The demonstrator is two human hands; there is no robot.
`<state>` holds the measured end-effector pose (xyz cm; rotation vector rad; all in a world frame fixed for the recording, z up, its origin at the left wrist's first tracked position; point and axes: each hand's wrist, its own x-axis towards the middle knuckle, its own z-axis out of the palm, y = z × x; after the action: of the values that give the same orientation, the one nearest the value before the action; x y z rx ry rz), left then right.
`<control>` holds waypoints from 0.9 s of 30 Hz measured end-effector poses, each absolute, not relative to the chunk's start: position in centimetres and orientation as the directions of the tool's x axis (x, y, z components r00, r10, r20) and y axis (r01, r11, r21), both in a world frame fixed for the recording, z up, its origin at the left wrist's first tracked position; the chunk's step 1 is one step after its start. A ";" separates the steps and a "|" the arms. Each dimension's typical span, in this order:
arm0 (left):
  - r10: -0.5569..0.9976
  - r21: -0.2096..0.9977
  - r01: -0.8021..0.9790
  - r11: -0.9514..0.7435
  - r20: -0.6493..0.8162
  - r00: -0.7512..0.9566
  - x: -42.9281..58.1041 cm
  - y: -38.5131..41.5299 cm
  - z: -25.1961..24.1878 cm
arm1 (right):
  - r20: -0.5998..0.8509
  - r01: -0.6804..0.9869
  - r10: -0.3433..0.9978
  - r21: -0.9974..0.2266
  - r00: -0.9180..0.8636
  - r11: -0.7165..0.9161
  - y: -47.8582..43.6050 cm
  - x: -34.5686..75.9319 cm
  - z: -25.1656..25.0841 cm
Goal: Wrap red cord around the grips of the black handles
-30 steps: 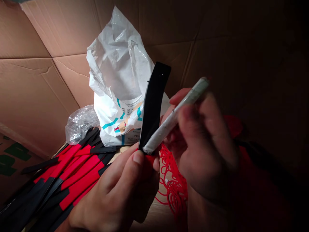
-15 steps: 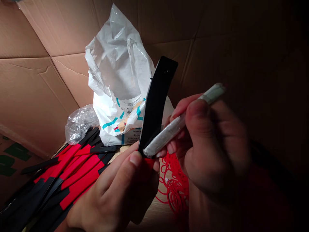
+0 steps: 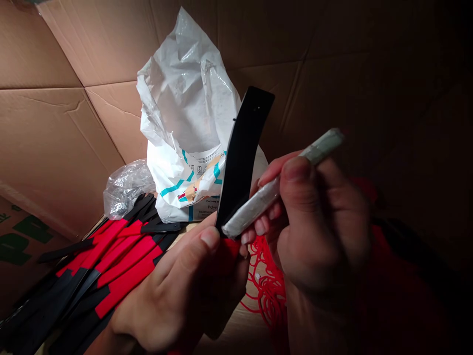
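Note:
A curved black strip (image 3: 244, 153) with a red band near its lower part stands tilted upright, gripped by my left hand (image 3: 181, 281) with the thumb on its near edge. My right hand (image 3: 314, 217) is closed around a slim stick wrapped in whitish tape or film (image 3: 254, 209). The stick's lower tip touches, or nearly touches, the black strip just above the red band; its upper end points to the right. The stick's exact kind cannot be made out. My fingers hide much of the red band.
Several black strips with red bands (image 3: 129, 276) lie piled at the left. An open white plastic bag (image 3: 185, 123) stands behind, beside crumpled clear plastic (image 3: 127, 190). Loose red cord (image 3: 271, 296) lies below my hands. Cardboard walls (image 3: 99, 44) enclose the back and left.
The view has shifted slightly, so the bag and pile appear a little further right. My right hand has moved slightly left relative to the strip. Both hands keep their hold.

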<state>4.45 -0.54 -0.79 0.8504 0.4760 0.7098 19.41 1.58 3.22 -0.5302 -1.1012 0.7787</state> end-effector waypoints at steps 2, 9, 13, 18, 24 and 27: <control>0.718 0.808 -0.389 0.442 -0.060 0.693 4.6 -0.3 -0.7 | 0.582 -0.268 0.768 -0.721 0.266 0.639 1.7 19.4 3.1; 0.681 0.787 -0.476 0.392 0.100 0.726 4.7 0.4 -0.5 | 0.666 -0.265 0.720 -0.671 0.197 0.693 2.4 20.1 2.2; 0.653 0.754 -0.498 0.428 0.123 0.747 4.5 0.3 -1.1 | 0.669 -0.286 0.715 -0.658 0.205 0.697 2.5 20.0 2.0; 0.646 0.742 -0.483 0.465 0.089 0.758 4.3 0.0 -1.0 | 0.662 -0.262 0.706 -0.656 0.252 0.708 2.4 19.8 2.2; 0.729 0.760 -0.488 0.429 0.028 0.684 4.8 -0.3 -0.1 | 0.648 -0.235 0.727 -0.688 0.229 0.687 2.2 19.8 2.1; 0.778 0.777 -0.488 0.398 -0.003 0.628 5.1 -0.5 0.0 | 0.655 -0.232 0.714 -0.676 0.247 0.700 2.1 19.7 2.2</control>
<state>5.09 -0.53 0.00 0.8269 0.3982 0.8288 19.73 2.12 2.25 -0.4981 -1.1508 0.6828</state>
